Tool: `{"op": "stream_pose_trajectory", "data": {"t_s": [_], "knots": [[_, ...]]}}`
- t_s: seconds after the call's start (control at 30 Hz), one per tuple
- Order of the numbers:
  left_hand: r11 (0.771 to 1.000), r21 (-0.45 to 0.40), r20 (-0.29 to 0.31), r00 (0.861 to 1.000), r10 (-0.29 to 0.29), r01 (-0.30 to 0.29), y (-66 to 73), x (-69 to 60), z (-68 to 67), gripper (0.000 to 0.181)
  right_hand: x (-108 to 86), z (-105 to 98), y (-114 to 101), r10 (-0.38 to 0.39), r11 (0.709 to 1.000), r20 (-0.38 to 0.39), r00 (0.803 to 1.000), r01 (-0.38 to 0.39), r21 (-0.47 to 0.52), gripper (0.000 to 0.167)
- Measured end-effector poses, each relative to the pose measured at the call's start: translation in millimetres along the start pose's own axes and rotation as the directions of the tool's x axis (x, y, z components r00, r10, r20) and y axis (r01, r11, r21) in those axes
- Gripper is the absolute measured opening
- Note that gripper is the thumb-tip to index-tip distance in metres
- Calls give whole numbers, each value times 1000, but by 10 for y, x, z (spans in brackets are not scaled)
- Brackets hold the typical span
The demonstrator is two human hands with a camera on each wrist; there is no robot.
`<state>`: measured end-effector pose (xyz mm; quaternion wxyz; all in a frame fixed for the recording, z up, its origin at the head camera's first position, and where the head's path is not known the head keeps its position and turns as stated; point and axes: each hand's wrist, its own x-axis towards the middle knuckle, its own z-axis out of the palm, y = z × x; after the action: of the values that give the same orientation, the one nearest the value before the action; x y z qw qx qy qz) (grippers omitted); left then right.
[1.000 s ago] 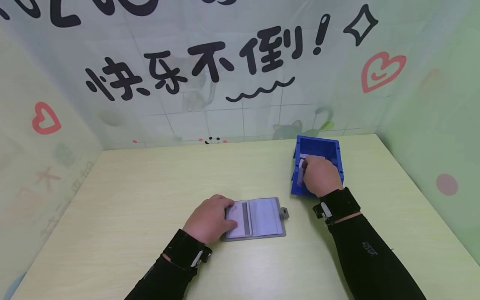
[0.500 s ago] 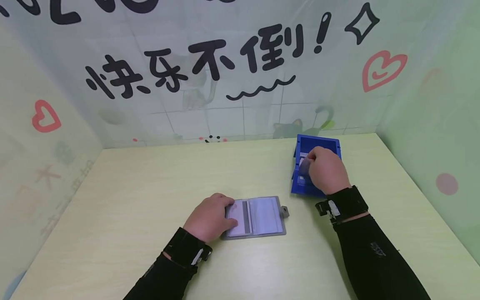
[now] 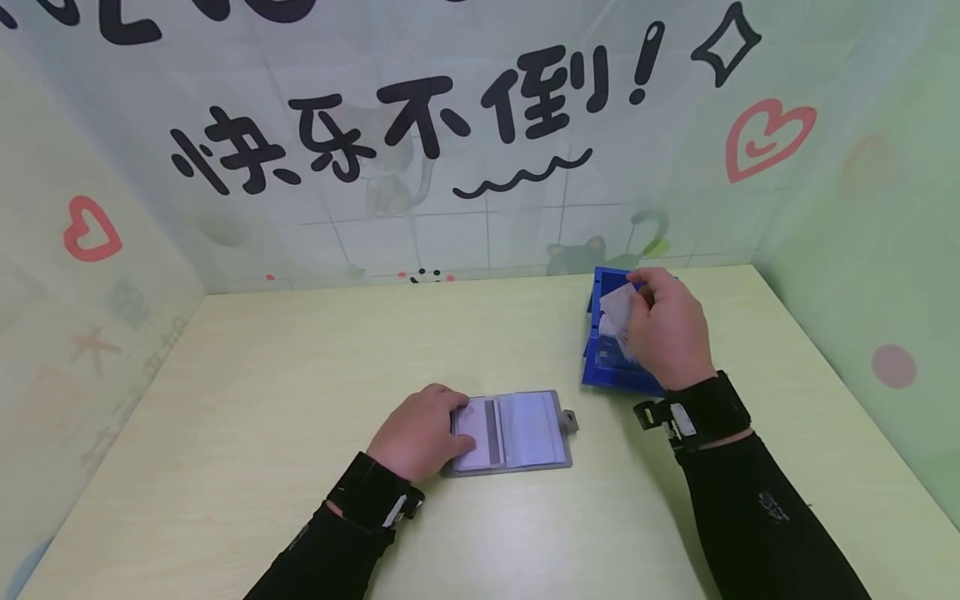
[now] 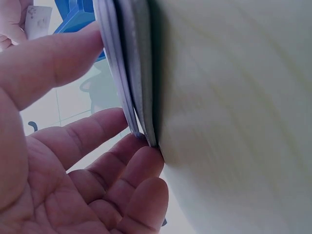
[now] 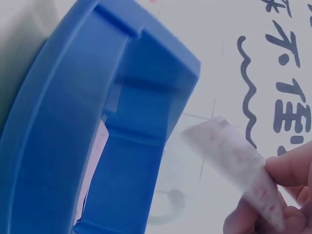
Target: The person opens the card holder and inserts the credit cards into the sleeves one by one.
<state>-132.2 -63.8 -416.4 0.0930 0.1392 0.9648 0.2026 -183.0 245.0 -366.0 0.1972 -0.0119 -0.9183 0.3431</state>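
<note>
An open card holder (image 3: 532, 429) with a grey cover and clear sleeves lies on the table, its snap tab pointing right. My left hand (image 3: 420, 437) grips its left end, the thumb over the sleeve and the fingertips at the edge, as the left wrist view shows. Above the blue bin (image 3: 611, 381), my right hand (image 3: 671, 333) pinches a small pale card (image 5: 234, 161) with faint pinkish marks between thumb and fingers. The card tilts clear of the bin wall. Another card (image 5: 92, 165) remains inside the bin, partly hidden by the wall.
The light wooden table (image 3: 300, 367) spreads around both hands. A printed cloth backdrop (image 3: 420, 183) with black lettering stands behind the bin. Pale side panels (image 3: 862, 317) border the table left and right.
My right hand has risen out of the bin and shifted slightly right and back, lifting a card with it. My left hand and the card holder have stayed in place.
</note>
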Motion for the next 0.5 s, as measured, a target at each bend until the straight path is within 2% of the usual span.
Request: {"op": "stream_pose_trajectory", "data": {"t_s": [0.13, 0.3, 0.4, 0.5], "knots": [[1000, 1, 1, 1000, -2, 2, -7, 7, 8, 52, -18, 27, -46, -17, 998, 14, 1000, 17, 57, 28], [1000, -2, 3, 1000, -2, 2, -9, 10, 8, 52, -70, 94, -139, 12, 992, 128, 992, -28, 125, 27], [1000, -5, 4, 1000, -4, 4, -7, 7, 4, 52, -112, 165, -191, 20, 984, 234, 972, -61, 166, 28], [1000, -8, 7, 1000, -6, 6, 0, 4, -2, 52, -157, 262, -224, 7, 979, 336, 942, -74, 188, 28]]}}
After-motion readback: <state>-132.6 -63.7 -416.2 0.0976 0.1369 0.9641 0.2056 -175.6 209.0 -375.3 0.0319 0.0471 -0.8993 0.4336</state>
